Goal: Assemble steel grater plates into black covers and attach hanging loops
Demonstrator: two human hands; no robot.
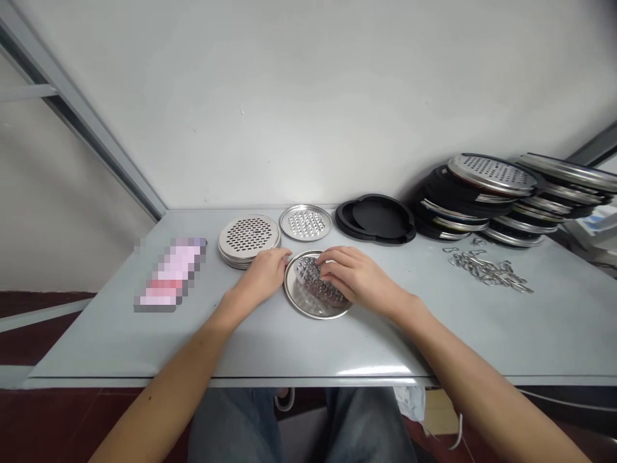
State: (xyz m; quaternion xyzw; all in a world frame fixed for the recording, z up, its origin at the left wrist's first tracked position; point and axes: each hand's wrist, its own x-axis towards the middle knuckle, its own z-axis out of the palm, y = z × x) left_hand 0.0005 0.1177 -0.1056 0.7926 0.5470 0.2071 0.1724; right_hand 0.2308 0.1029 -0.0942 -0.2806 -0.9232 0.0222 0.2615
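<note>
Centrally on the counter (pixel 270 350), the metal grater disc (pixel 313 296) lies between the 2 hands, rough teeth facing up. Both forearms reach forward from the near edge, angled inward, bare from the elbows to the wrists. The left hand (pixel 263 271) comes in low, its wrist nearly straight, with thumb and fingertips at the disc's upper left rim; whether it grips the rim or just touches it, I cannot tell. The right hand (pixel 351 273) arches over the disc's right side, palm down, fingers loosely bent and spread above the teeth, and a firm hold cannot be made out there either. Just left of the disc sits a stack of perforated discs (pixel 248 235); behind it is 1 more grater disc (pixel 306 223), with black round trays (pixel 380 218) beside that. Farther left, the phone-like object (pixel 168 276) is pixelated, so any writing on it is unreadable
</note>
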